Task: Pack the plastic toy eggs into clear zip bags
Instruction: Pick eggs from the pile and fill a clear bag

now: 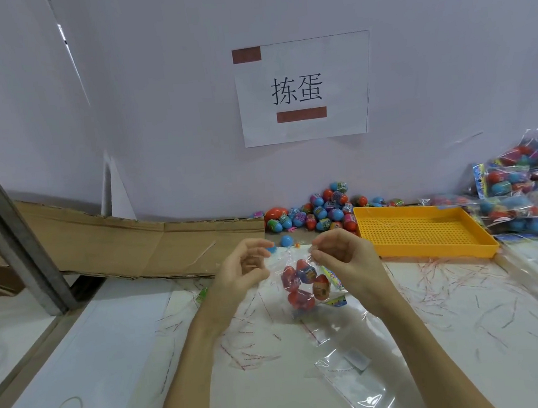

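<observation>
A clear zip bag hangs between my hands above the white table, holding several red toy eggs with printed wrappers. My left hand pinches the bag's top left edge with curled fingers. My right hand pinches the top right edge. A pile of loose toy eggs, red, blue and multicoloured, lies against the back wall. One blue egg sits alone just behind my hands.
An orange perforated tray stands to the right. Filled bags of eggs are heaped at the far right. Empty clear bags lie near the front. Thin red tear strips litter the table. Flattened cardboard lies at left.
</observation>
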A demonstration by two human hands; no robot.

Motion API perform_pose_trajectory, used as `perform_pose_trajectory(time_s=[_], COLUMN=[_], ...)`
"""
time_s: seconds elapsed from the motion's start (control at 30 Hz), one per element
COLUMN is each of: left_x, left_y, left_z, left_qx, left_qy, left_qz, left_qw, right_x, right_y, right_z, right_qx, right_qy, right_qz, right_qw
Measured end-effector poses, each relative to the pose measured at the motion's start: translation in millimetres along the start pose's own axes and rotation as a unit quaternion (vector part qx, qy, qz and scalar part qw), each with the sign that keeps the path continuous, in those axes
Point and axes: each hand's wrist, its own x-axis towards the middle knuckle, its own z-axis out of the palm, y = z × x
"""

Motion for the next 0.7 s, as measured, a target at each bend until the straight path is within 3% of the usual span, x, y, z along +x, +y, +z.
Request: perform_pose_trajectory(time_s=[0.1,0.2,0.3,0.37,0.47,0.7], left_x=[-1.9,-0.3,3.3,4.3,4.6,4.2], left_y=[6.9,8.5,3.7,3.0,2.9,8.8], left_z=[5.5,17.4,25.9,27.5,27.6,25.6], left_qx=[-0.038,0.025,0.027,-0.037,-0.095,-0.123], left_qy=[-0.031,-0.023,0.072,0.146,0.197,0.119], left_qz=[-0.019,-0.012,-0.035,-0.063,-0.095,-0.126], left_qw=[0.999,0.999,0.996,0.987,0.971,0.977], right_x=[-2.2,-3.2,-2.2,-0.3,0.4,0.6], right_y=[0.3,0.9,1.2,2.5,5.4,4.2], right_z=[1.9,9.2,9.6,4.6,2.3,5.8], right_qx=[0.04,0.059,0.078,0.054,0.021,0.041], right_qy=[-0.056,-0.079,-0.039,-0.017,-0.033,-0.007], right_qz=[-0.009,-0.025,-0.02,0.0,0.048,0.056], right_qw=[0.998,0.995,0.996,0.998,0.998,0.998])
